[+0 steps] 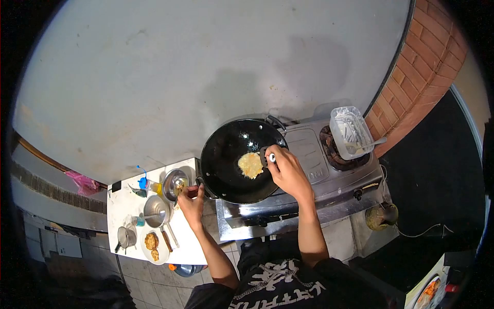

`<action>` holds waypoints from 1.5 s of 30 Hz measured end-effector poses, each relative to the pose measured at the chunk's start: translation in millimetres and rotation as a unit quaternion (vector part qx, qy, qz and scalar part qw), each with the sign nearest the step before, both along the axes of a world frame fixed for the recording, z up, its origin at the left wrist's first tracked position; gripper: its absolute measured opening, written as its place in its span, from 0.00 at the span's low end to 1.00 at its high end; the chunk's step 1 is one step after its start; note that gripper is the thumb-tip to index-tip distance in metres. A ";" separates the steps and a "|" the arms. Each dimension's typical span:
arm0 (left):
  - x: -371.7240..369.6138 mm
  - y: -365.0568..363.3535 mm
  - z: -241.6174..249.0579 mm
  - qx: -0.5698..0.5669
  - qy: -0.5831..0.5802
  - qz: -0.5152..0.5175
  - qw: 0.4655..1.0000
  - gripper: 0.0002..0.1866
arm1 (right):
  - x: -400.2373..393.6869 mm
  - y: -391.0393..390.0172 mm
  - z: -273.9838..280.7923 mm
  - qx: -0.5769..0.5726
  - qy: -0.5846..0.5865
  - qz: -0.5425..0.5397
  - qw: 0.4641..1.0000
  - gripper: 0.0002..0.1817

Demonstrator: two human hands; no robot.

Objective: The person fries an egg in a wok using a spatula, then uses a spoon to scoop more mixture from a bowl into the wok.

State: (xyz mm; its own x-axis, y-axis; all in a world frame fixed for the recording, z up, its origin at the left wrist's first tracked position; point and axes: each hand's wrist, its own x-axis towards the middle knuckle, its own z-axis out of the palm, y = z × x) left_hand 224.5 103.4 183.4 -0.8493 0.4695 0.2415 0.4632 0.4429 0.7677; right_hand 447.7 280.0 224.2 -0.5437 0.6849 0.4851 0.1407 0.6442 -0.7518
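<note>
A black wok [221,147] sits tilted on the left side of the gas stove. In it lies a round, pale golden fritter [250,165]. My right hand [289,174] is closed around a black spatula [264,157], its blade beside the fritter's right edge and its handle end pointing up at me. At the wok's left side, my left hand [191,205] grips the wok's handle [199,181] with its fingertips; part of the handle is hidden.
On the stove [306,149], a plastic container [352,135] with white batter and a spoon rests over the right burner. The white table [185,247] at left bears metal bowls [156,208], a plate [162,252] of fried pieces, a strainer [127,237] and bottles. A green gas cylinder [378,219] stands below right.
</note>
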 end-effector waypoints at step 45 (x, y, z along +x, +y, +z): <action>-0.9 2.8 4.1 -0.045 0.025 0.001 0.999 0.11 | 8.4 0.2 5.3 -0.094 0.149 -0.110 0.978 0.06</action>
State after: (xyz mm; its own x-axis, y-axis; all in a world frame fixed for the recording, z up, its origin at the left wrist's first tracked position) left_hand 223.6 106.1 187.5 -0.8380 0.4897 0.2407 0.4994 0.5105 0.7000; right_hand 456.1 280.2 229.5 -0.2273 0.8614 0.4543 0.0166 0.4698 -0.8826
